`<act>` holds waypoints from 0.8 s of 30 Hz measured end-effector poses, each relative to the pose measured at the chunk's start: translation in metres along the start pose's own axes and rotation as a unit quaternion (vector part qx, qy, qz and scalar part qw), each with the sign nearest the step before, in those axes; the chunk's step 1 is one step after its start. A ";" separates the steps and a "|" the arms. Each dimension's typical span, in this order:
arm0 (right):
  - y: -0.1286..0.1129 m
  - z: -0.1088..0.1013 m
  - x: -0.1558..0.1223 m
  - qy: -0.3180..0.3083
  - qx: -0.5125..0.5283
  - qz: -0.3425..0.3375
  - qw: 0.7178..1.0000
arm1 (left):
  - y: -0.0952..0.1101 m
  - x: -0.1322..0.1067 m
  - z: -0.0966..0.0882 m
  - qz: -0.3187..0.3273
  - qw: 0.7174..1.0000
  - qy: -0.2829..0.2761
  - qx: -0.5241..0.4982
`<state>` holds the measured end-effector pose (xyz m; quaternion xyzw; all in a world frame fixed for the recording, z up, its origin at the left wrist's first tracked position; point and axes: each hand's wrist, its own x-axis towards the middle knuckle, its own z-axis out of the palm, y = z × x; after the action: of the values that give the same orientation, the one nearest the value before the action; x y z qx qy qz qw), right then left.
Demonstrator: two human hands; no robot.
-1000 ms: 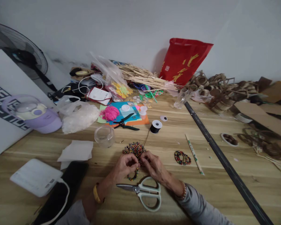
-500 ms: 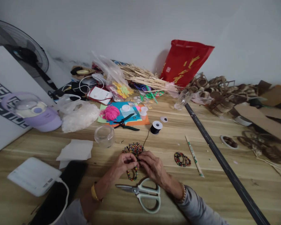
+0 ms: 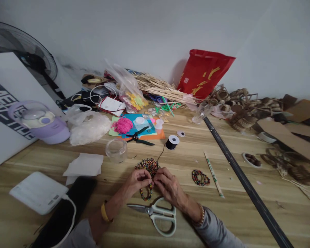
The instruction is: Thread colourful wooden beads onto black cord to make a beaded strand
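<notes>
My left hand [image 3: 138,182] and right hand [image 3: 171,186] are pinching a multicoloured round-bead loop [image 3: 146,199] between fingers, seemingly keeping it steady.

On the white box [image 3: 12,81] I can read large dark letters [image 3: 2,93], "ME" and "W" among them, partly covered by a purple cap [image 3: 55,132]. The red bag [image 3: 196,65] carries yellow characters [image 3: 213,72] I cannot decipher.
</notes>
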<state>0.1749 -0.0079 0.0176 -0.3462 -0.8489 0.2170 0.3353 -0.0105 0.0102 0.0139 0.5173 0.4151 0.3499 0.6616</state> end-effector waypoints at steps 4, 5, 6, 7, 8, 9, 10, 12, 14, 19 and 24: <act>0.000 0.001 -0.006 -0.014 -0.110 -0.044 0.993 | -0.013 0.003 0.001 0.042 0.998 0.028 0.049; 0.000 0.001 -0.006 -0.020 -0.121 -0.055 0.991 | -0.016 0.002 0.001 0.054 0.996 0.029 0.065; -0.001 0.001 -0.006 -0.026 -0.124 -0.064 0.990 | -0.017 0.002 0.002 0.065 0.994 0.027 0.087; -0.001 0.000 -0.005 -0.032 -0.124 -0.071 0.989 | -0.018 0.001 0.002 0.077 0.990 0.030 0.111; -0.002 0.000 -0.005 -0.036 -0.121 -0.077 0.989 | -0.017 -0.001 0.003 0.085 0.986 0.032 0.138; -0.002 -0.001 -0.004 -0.040 -0.119 -0.080 0.989 | -0.015 -0.002 0.004 0.092 0.981 0.037 0.165; -0.002 -0.001 -0.003 -0.045 -0.118 -0.082 0.989 | -0.013 -0.003 0.005 0.097 0.976 0.042 0.191; -0.002 -0.001 -0.003 -0.053 -0.119 -0.075 0.989 | -0.008 -0.005 0.005 0.110 0.966 0.041 0.229; 0.000 0.000 -0.004 -0.058 -0.118 -0.068 0.989 | -0.005 -0.006 0.006 0.124 0.958 0.041 0.257; 0.004 0.005 -0.007 -0.056 -0.089 -0.031 0.994 | -0.008 -0.005 0.005 0.172 0.936 0.050 0.304; 0.004 0.007 -0.005 -0.025 0.002 0.024 0.999 | -0.010 -0.005 0.006 0.206 0.932 0.051 0.294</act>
<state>0.1741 -0.0101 0.0087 -0.3602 -0.8480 0.2358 0.3090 -0.0073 0.0011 0.0062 0.7440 0.4172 0.3667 0.3715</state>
